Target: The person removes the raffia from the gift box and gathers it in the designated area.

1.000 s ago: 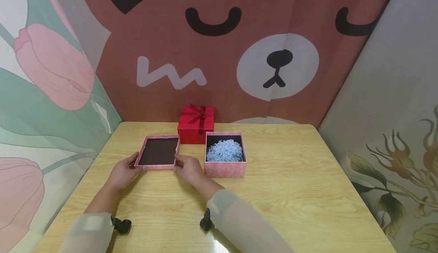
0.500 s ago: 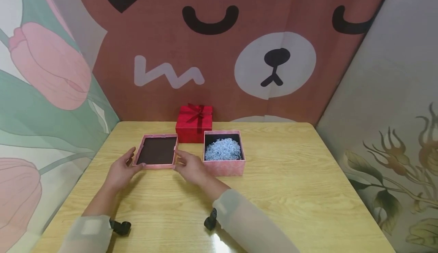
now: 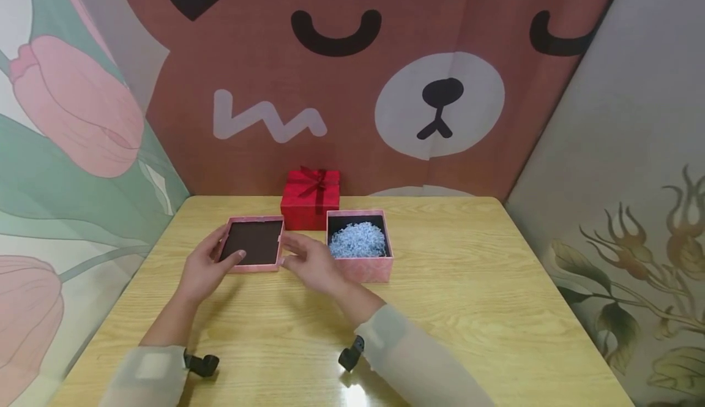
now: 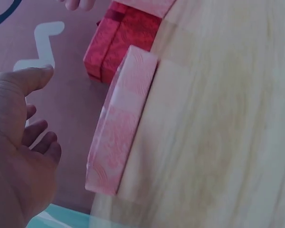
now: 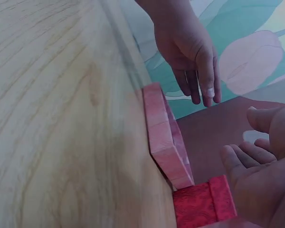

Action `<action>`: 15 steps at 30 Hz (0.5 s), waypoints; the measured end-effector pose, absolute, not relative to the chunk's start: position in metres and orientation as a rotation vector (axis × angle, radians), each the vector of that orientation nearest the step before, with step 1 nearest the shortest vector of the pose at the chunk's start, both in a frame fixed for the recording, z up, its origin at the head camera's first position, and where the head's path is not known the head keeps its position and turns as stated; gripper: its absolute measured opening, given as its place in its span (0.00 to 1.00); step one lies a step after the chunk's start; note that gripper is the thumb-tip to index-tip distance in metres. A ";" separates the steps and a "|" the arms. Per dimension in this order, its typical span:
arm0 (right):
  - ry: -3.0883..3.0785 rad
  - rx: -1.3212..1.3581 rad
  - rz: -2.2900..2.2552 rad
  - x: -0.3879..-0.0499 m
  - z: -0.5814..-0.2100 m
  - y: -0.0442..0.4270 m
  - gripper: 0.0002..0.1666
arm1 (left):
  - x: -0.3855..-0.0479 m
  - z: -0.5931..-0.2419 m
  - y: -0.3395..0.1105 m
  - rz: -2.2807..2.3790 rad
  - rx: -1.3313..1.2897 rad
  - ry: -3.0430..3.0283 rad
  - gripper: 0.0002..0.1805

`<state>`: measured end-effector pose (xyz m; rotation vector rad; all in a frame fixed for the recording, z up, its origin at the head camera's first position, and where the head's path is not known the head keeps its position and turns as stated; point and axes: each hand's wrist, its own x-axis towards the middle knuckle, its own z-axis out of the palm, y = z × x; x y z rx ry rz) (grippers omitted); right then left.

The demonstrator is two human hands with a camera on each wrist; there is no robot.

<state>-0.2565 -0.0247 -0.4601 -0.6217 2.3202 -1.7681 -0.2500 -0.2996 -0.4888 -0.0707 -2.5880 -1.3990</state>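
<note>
A pink box lid with a dark inside lies upturned on the table. My left hand hovers above its left side, thumb over the near rim, fingers loose; in the left wrist view a gap parts this hand from the lid. At the lid's right side my right hand is held with relaxed fingers, and the right wrist view has it apart from the lid, holding nothing. Just right of that hand stands the open pink box, with pale blue shredded paper inside.
Behind the lid and pink box, near the far table edge, sits a red gift box with a dark red ribbon bow. The wooden table meets a bear-print cloth at the back and patterned cloths on both sides.
Both hands have let go of the lid's sides. The left hand has risen and shifted right over the lid; the right hand's fingers have loosened. The lid lies in place.
</note>
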 end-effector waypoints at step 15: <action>2.354 -0.684 -1.765 -0.256 -0.438 0.016 0.35 | -0.250 -0.473 -0.261 -1.496 -0.280 -2.556 0.44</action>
